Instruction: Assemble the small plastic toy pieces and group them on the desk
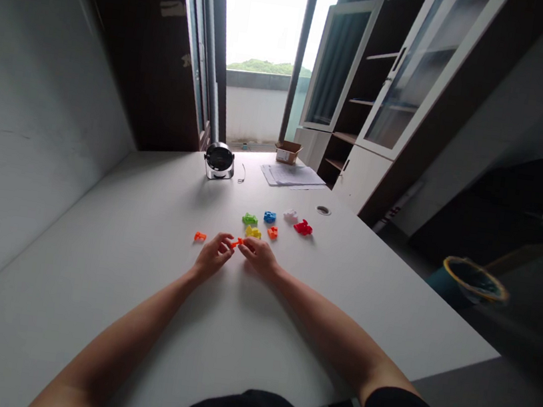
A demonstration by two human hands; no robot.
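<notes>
Between my two hands is a small orange plastic piece, held just above or on the white table. My left hand is closed on its left end with thumb and fingers. At its right end, my right hand pinches it with the fingertips. Another orange piece lies to the left of my left hand. Beyond my hands lie small piles of plastic pieces: yellow, green, blue, orange, white and red. Their exact shapes are too small to make out.
A round black and silver device stands at the back of the table. Near it are paper sheets and an open cardboard box. A round hole is at the right edge. A bin stands on the floor at right.
</notes>
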